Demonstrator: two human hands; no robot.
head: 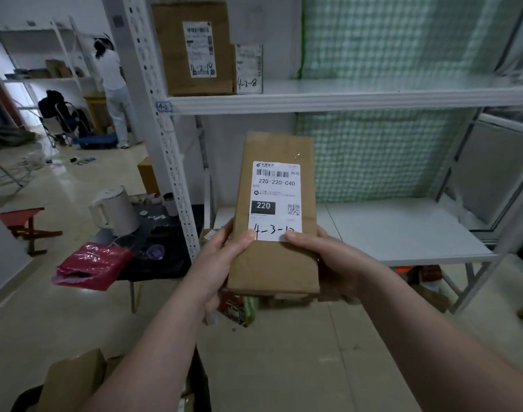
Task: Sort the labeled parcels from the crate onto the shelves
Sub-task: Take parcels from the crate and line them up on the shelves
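Two-handed grip: the left hand [221, 257] and right hand [325, 257] are clasping the side edges of a brown paper parcel [272, 263], thumbs pressing on its white label [275, 197], which is hand-marked "4-3-1…". The parcel is being held upright in the air before the white lower shelf [403, 230]. Above, a large box [171, 55] and a small box [248, 66] are standing side by side on the upper shelf [343, 99], tagged "4-2".

Light: dim, cool, even; brighter at far left.
Glare: pale sheen on floor [61, 185], left.
Focus: parcel label [274, 200] sharp; far left soft.
Edges: shelf post [153, 93] bowed.
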